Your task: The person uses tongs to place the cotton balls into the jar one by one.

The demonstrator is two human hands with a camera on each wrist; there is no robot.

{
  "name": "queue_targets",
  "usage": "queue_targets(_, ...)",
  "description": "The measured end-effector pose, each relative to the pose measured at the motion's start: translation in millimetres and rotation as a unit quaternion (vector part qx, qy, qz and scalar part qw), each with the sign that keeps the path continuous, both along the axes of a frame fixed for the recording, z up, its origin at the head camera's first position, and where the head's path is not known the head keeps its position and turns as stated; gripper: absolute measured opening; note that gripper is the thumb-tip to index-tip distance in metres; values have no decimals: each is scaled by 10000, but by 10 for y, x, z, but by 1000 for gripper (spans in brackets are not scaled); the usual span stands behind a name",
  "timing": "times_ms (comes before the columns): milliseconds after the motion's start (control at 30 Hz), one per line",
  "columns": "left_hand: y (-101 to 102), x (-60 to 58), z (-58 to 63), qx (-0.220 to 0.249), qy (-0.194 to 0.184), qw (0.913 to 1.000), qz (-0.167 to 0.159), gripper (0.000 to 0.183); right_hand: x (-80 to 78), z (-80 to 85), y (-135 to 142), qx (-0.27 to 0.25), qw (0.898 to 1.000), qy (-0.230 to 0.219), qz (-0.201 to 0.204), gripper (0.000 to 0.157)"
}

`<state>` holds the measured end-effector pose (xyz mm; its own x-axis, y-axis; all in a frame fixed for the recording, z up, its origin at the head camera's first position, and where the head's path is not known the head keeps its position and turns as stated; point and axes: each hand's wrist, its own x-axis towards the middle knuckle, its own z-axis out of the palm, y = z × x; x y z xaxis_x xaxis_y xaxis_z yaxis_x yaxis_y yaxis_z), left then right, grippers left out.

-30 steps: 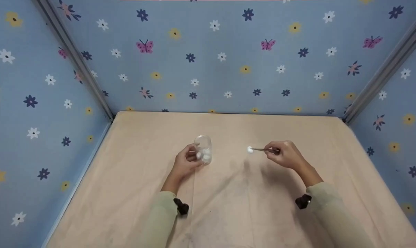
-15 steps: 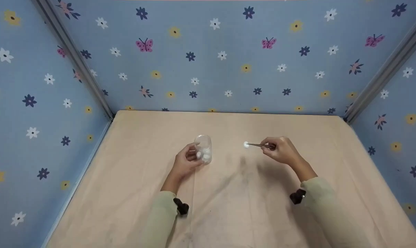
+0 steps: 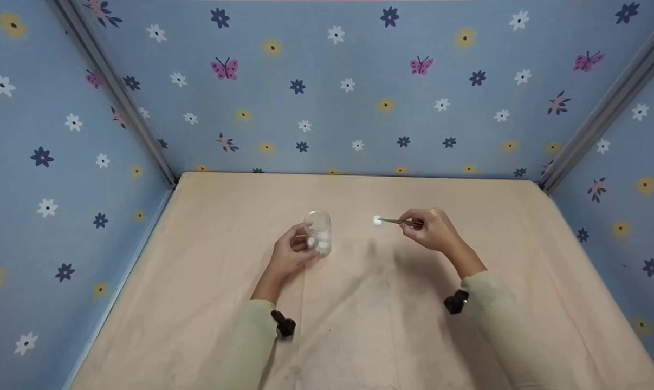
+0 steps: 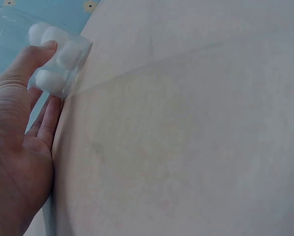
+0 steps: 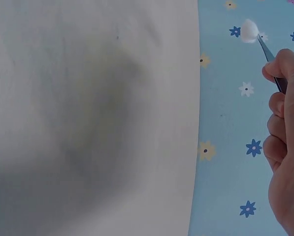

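Note:
My left hand (image 3: 290, 253) grips a clear plastic jar (image 3: 318, 219) from its left side, thumb across its wall in the left wrist view. Several white cotton balls (image 4: 50, 81) lie at the bottom of the jar, which stands on the table with its mouth uncovered. My right hand (image 3: 431, 230) pinches a pair of metal tweezers (image 3: 394, 221), which point left. At their tips is one white cotton ball (image 5: 249, 31), held above the table a short way right of the jar's mouth.
A pale peach cloth (image 3: 218, 216) covers the table. Blue walls (image 3: 348, 65) with flowers and butterflies rise at the back and both sides, with grey posts (image 3: 115, 92) at the corners. A small black camera (image 3: 457, 301) sits on each wrist.
My right hand has moved left and a little farther from me, bringing the tweezers and cotton ball closer to the jar. The left hand and jar have stayed in place.

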<state>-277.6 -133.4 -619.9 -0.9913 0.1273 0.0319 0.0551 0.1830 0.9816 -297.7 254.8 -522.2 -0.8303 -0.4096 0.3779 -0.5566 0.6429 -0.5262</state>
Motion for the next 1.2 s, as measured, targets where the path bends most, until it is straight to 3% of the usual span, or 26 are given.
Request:
queue_targets(700, 11, -9, 1, -17, 14, 10000, 40, 76, -94, 203, -471, 41, 9997, -140, 183, 14)
queue_targets(1200, 12, -21, -16, -12, -27, 9999, 98, 77, -136, 236, -730, -59, 9990, -20, 435, 14)
